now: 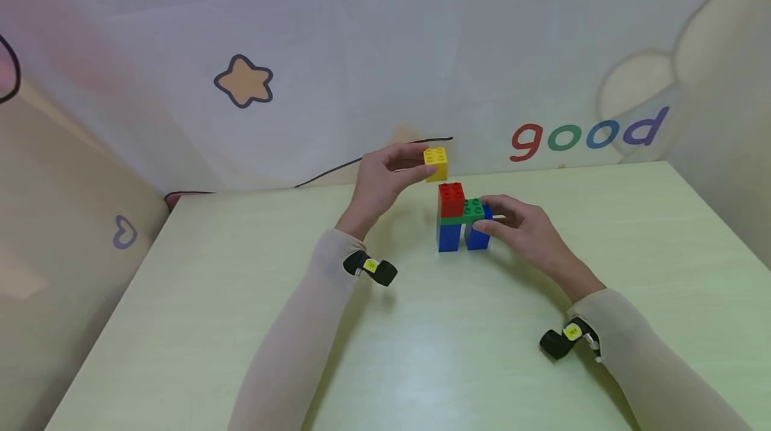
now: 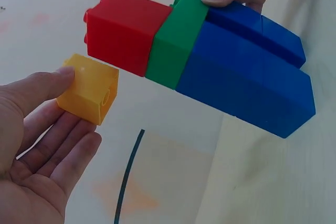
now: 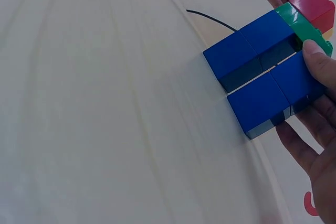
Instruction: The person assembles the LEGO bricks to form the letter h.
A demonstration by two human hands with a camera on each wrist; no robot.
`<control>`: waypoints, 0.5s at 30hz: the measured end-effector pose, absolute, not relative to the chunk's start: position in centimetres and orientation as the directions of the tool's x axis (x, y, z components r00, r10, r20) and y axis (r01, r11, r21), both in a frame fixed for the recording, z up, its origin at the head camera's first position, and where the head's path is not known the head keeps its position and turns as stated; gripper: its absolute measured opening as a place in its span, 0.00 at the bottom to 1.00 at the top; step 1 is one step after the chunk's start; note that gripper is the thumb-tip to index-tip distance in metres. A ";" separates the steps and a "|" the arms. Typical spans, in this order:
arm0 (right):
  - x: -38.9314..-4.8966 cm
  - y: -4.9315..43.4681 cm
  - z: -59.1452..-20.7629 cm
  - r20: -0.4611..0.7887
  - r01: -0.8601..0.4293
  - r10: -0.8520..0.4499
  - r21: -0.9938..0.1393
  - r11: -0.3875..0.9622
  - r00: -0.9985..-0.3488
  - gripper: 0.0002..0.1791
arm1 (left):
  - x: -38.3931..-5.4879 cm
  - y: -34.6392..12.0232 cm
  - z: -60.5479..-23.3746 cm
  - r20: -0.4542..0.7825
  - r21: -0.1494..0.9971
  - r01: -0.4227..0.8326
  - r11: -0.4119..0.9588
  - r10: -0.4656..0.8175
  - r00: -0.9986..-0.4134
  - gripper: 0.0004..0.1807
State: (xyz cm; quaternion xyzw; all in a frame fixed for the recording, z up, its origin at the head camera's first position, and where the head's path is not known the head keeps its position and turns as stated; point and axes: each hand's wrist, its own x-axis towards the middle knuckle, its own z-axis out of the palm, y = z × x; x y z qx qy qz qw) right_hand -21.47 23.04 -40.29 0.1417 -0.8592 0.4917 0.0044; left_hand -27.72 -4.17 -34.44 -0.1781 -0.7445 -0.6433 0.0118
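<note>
A yellow toy brick [image 1: 437,168] is pinched between the thumb and fingers of my left hand [image 1: 382,180], just above and left of a small brick structure. That structure has two blue columns of stacked bricks [image 2: 247,77], side by side with a narrow gap. A green brick [image 1: 474,210] bridges their tops, and a red brick [image 1: 452,202] sits on its left half. With thumb and fingers, my right hand [image 1: 524,227] grips the upper part of the right blue column, just under the green brick. In the left wrist view, the yellow brick is apart from the red one.
The structure stands upright on a pale table [image 1: 421,351], near its back edge. Behind it hangs a printed backdrop [image 1: 361,49] with a star and the word "good". A dark line [image 1: 328,173] runs along the backdrop behind my left hand.
</note>
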 end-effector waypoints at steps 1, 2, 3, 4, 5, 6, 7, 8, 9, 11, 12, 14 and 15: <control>-21.5 23.1 -40.3 0.149 -0.249 -0.238 -0.844 0.476 -0.960 0.29 | -27.6 -4.1 -34.4 0.257 0.950 0.291 0.113 0.250 -0.934 0.19; -21.5 23.1 -40.3 0.151 -0.251 -0.239 -0.844 0.473 -0.959 0.29 | -27.4 -4.1 -34.4 0.266 0.946 0.301 0.116 0.249 -0.931 0.19; -21.5 23.1 -40.4 0.153 -0.252 -0.238 -0.844 0.473 -0.959 0.29 | -27.2 -4.1 -34.3 0.275 0.943 0.311 0.117 0.249 -0.929 0.19; -21.5 23.1 -40.4 0.156 -0.255 -0.238 -0.845 0.471 -0.959 0.29 | -27.1 -4.1 -34.3 0.282 0.941 0.318 0.116 0.247 -0.927 0.20; -21.5 23.1 -40.4 0.158 -0.256 -0.239 -0.847 0.467 -0.958 0.29 | -26.9 -4.1 -34.2 0.288 0.940 0.323 0.114 0.245 -0.926 0.20; -21.5 23.1 -40.5 0.156 -0.255 -0.239 -0.848 0.465 -0.958 0.28 | -26.8 -4.2 -34.1 0.293 0.939 0.326 0.110 0.240 -0.925 0.20; -21.5 23.0 -40.5 0.155 -0.254 -0.241 -0.849 0.464 -0.958 0.28 | -26.6 -4.2 -34.1 0.297 0.938 0.328 0.110 0.235 -0.926 0.20; -21.6 23.0 -40.5 0.154 -0.254 -0.242 -0.850 0.463 -0.958 0.28 | -26.5 -4.2 -34.0 0.300 0.938 0.330 0.108 0.229 -0.926 0.20; -21.6 22.9 -40.6 0.153 -0.253 -0.243 -0.850 0.462 -0.958 0.29 | -26.3 -4.3 -33.9 0.303 0.937 0.332 0.105 0.225 -0.926 0.20; -21.6 22.9 -40.6 0.152 -0.252 -0.243 -0.851 0.461 -0.958 0.29 | -26.1 -4.3 -33.7 0.310 0.937 0.336 0.095 0.221 -0.925 0.20; -21.6 22.9 -40.6 0.153 -0.253 -0.243 -0.850 0.462 -0.958 0.29 | -26.0 -4.3 -33.6 0.314 0.936 0.340 0.088 0.220 -0.923 0.20; -21.6 22.9 -40.6 0.161 -0.259 -0.239 -0.847 0.464 -0.958 0.28 | -25.8 -4.2 -33.3 0.326 0.933 0.351 0.077 0.225 -0.918 0.20; -21.6 22.9 -40.5 0.165 -0.261 -0.237 -0.846 0.465 -0.957 0.28 | -25.7 -4.1 -33.2 0.332 0.932 0.356 0.072 0.228 -0.915 0.20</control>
